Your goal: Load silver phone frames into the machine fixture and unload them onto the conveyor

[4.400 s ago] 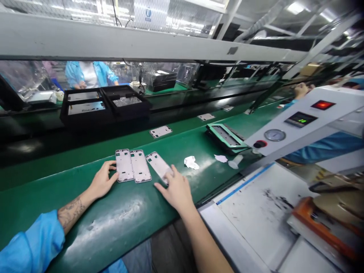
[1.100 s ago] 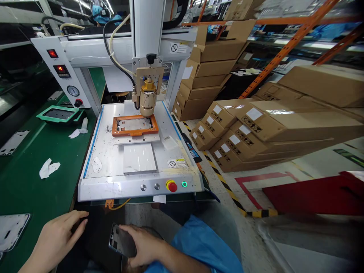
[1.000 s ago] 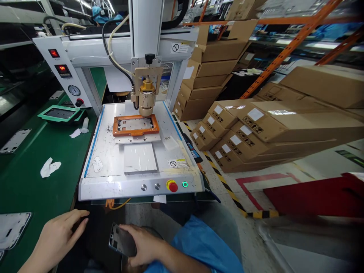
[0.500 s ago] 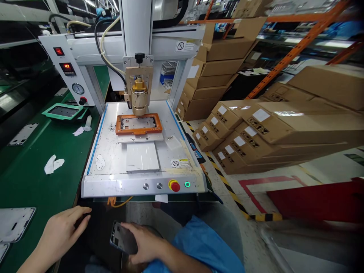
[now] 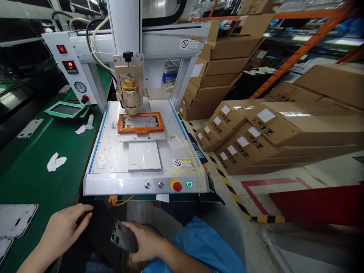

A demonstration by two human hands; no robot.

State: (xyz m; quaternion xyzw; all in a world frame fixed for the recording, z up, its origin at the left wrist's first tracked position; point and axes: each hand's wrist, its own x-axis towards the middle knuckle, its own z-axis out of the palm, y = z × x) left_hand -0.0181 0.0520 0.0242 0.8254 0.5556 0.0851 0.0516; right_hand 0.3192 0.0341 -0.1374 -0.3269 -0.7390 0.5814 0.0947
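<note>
My left hand (image 5: 66, 226) hangs over the edge of the green bench, its thumb and forefinger apart and nothing between them. At the bottom centre my right hand (image 5: 144, 239) grips a dark grey phone housing (image 5: 126, 236) with cutouts along one end, held tilted low in front of the machine. Ahead stands a white benchtop press machine (image 5: 113, 182) with a brass-topped cylindrical head (image 5: 131, 100). Just below and behind that head sits an orange frame fixture (image 5: 141, 130), with a phone-sized metal plate (image 5: 140, 121) inside it. Neither hand touches the machine.
Phone plates (image 5: 17, 220) lie on the green bench (image 5: 31, 174) at left, with scraps of white paper (image 5: 56, 162) and a green tray (image 5: 67, 110). A red stop button (image 5: 176, 185) is on the machine's front. Cardboard boxes (image 5: 284, 125) are stacked at right.
The machine's cylindrical head has shifted left relative to the orange fixture. The view has moved slightly. Both hands keep nearly the same pose, the right one still holding the phone housing.
</note>
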